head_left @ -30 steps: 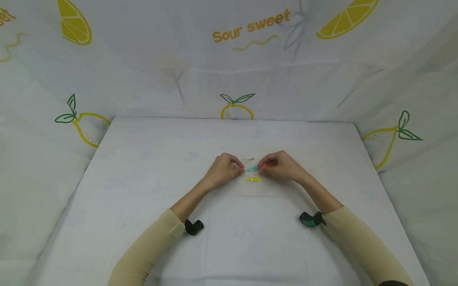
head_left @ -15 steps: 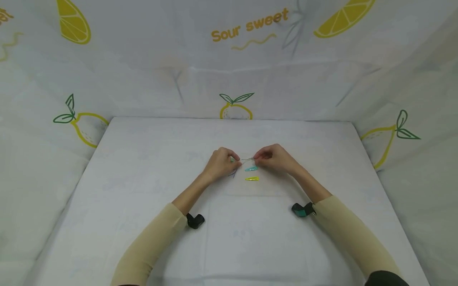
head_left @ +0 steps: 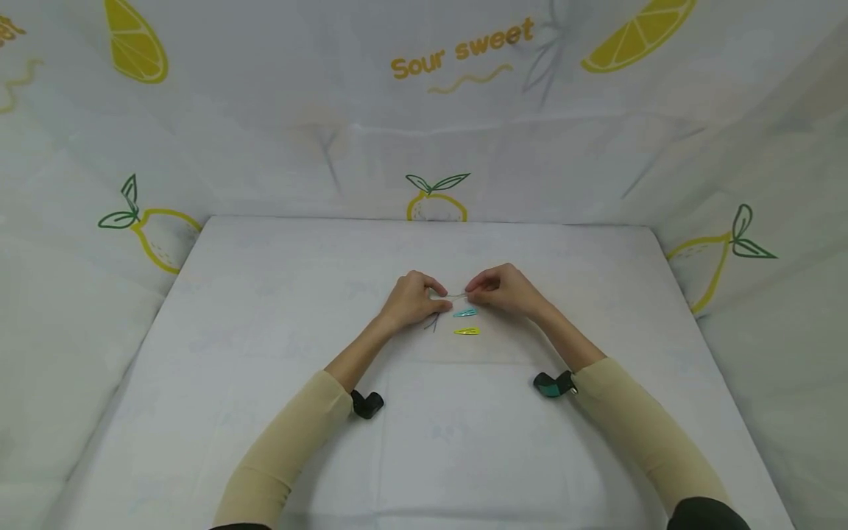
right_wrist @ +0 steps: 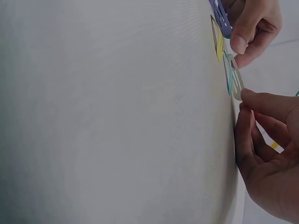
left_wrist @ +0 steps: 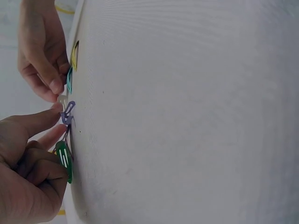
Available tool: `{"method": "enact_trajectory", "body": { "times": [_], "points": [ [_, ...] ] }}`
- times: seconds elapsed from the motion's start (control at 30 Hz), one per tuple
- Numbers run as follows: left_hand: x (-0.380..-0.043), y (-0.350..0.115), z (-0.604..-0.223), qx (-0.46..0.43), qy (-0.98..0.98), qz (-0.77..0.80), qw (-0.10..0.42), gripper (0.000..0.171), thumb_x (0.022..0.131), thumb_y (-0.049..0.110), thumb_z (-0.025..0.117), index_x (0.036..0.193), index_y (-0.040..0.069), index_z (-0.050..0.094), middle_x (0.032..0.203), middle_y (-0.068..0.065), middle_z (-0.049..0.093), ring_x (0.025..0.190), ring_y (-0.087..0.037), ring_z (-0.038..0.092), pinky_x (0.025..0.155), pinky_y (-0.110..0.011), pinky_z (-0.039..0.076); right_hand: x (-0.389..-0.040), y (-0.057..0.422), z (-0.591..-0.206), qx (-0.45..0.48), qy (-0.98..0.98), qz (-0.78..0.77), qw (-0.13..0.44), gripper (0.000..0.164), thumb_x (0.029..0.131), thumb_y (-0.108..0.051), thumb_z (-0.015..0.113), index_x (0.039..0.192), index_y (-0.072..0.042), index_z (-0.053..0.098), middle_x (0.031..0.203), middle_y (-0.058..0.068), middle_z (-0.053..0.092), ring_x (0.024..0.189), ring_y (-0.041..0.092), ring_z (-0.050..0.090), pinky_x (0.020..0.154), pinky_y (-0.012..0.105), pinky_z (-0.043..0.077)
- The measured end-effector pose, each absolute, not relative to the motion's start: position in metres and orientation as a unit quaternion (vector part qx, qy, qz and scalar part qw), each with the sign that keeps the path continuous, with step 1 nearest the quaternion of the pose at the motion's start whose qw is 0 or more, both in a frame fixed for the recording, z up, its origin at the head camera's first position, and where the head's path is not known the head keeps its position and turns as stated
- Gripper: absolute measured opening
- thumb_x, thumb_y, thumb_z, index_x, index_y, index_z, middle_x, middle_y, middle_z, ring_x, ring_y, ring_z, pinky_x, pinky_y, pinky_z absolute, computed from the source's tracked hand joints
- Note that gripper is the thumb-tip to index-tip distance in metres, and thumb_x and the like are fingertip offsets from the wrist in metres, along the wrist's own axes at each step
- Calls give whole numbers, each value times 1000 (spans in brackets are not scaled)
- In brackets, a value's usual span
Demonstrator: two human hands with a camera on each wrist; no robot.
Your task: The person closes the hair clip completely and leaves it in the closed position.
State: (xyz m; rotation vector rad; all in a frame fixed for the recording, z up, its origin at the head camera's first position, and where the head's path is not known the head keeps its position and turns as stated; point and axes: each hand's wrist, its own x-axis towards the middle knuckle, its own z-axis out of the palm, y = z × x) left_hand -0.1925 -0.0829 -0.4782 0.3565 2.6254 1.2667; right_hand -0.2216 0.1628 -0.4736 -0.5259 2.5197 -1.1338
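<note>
My right hand (head_left: 506, 289) pinches one end of a white snap hair clip (right_wrist: 237, 80) between thumb and fingertips. The clip's other end reaches toward the fingertips of my left hand (head_left: 412, 300); whether they touch it I cannot tell. A purple hair clip (left_wrist: 68, 112) and a green hair clip (left_wrist: 64, 161) are held in the left hand, its lower fingers curled near the green one. Below the gap between the hands, a teal hair clip (head_left: 465, 313) lies on the table, with a yellow hair clip (head_left: 467, 331) nearer to me.
The white-covered table (head_left: 424, 442) ends at a back edge against a hanging lemon-print cloth (head_left: 278, 162). Similar cloth hangs at both sides. Black wrist devices show at the left sleeve (head_left: 285, 442) and right sleeve (head_left: 645, 419).
My right hand has moved from beside the teal clip up and left to the white clip and pinched it. The left hand has shifted slightly away from me; the purple clip now shows beneath it.
</note>
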Motion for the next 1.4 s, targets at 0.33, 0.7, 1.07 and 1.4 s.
{"method": "enact_trajectory", "body": {
  "times": [0.33, 0.7, 1.07, 1.4],
  "points": [
    [-193, -84, -478, 123, 887, 432, 103, 26, 91, 19, 89, 108, 1, 84, 55, 6, 39, 52, -6, 32, 52, -22, 26, -222, 162, -470, -187, 880, -400, 176, 17, 101, -14, 79, 113, -3, 83, 107, 15, 82, 88, 16, 63, 81, 21, 50],
    [-194, -83, -484, 123, 885, 437, 106, 25, 90, 17, 89, 109, 3, 83, 55, 6, 42, 51, -5, 34, 50, -21, 28, -222, 162, -471, -184, 878, -404, 180, 15, 101, -13, 78, 111, -3, 83, 108, 15, 82, 87, 15, 62, 80, 20, 50],
    [-194, -82, -485, 125, 880, 445, 110, 25, 90, 16, 89, 111, 4, 83, 54, 6, 41, 50, -5, 33, 49, -21, 27, -220, 162, -469, -188, 877, -404, 182, 13, 102, -11, 75, 110, -3, 82, 109, 15, 82, 92, 16, 65, 86, 23, 51],
    [-194, -83, -485, 125, 879, 447, 108, 21, 92, 15, 88, 109, 4, 83, 54, 6, 42, 50, -5, 34, 49, -21, 27, -220, 161, -470, -195, 874, -410, 176, 13, 103, -10, 73, 109, -2, 81, 107, 15, 81, 90, 14, 65, 83, 19, 51]
  ]
}}
